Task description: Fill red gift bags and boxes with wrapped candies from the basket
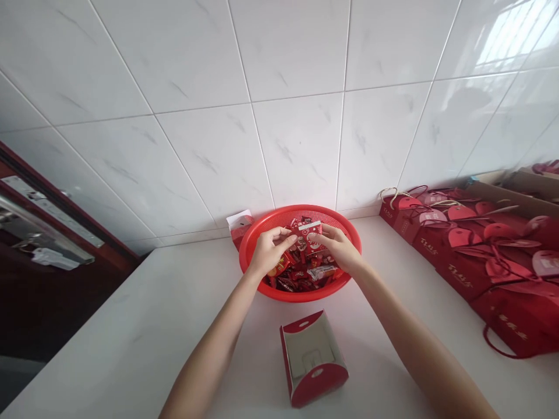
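Observation:
A round red plastic basket (301, 295) stands on the white counter against the tiled wall, with many wrapped sweets inside. Over its left part is my left hand (273, 247), thumb and fingers pinched together; whatever lies between them is too small to make out. My right hand (335, 243), over the basket's right part, grips a small red and white packet (311, 237) between thumb and fingers. In front of the basket, an open red box (311, 355) with a pale interior sits on the counter, touched by neither hand.
Rows of red gift boxes (454, 256) with cord handles line the counter's right side. A red and white carton (240, 227) stands behind the basket's left edge. At the far left is a dark red door (56, 244) with a metal lock and keys.

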The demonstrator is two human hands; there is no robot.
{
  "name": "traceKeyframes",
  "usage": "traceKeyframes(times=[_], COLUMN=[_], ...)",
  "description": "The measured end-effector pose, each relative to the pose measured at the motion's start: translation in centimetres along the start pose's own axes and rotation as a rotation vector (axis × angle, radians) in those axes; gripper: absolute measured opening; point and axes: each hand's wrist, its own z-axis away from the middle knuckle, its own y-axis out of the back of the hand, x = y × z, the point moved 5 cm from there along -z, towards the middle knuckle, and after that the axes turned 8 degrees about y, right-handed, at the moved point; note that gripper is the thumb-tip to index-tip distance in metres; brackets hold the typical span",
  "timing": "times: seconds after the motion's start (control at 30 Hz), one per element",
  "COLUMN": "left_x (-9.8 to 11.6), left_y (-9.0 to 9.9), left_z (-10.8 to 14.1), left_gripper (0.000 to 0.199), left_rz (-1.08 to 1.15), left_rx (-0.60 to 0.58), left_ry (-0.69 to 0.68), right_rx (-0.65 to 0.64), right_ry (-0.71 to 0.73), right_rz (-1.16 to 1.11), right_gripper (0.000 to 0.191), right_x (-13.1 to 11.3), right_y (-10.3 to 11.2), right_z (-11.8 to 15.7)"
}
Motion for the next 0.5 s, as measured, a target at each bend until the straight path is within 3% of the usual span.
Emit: traceKeyframes(times=[0.17, 0.3, 0.4, 0.5], left_x=[0.0, -0.5, -1.3, -2.3], left_y=[-0.4, -0.6, -1.0, -2.0], left_z=[0.7, 0.8, 0.5, 0.5], left_gripper=[0.042, 0.045, 0.035, 0.023], left_rz=[0.090, 0.084, -0.203, -0.637], left_rx=[-0.076, -0.185, -0.257, -0.453], left_ry=[0.039, 0.071, 0.069, 0.040], right_rx=[-0.064, 0.011, 0.091, 0.118], right_ry=[0.022, 0.085, 0.108, 0.081], right_rz=[-0.035, -0.062, -0.086, -0.084], right_gripper=[0.028, 0.027, 0.027, 0.030], right_x=[0.1, -0.2, -0.2, 0.1], right_y=[-0.3, 0.2, 0.6, 0.8], right_z=[0.0, 0.0, -0.1, -0.1])
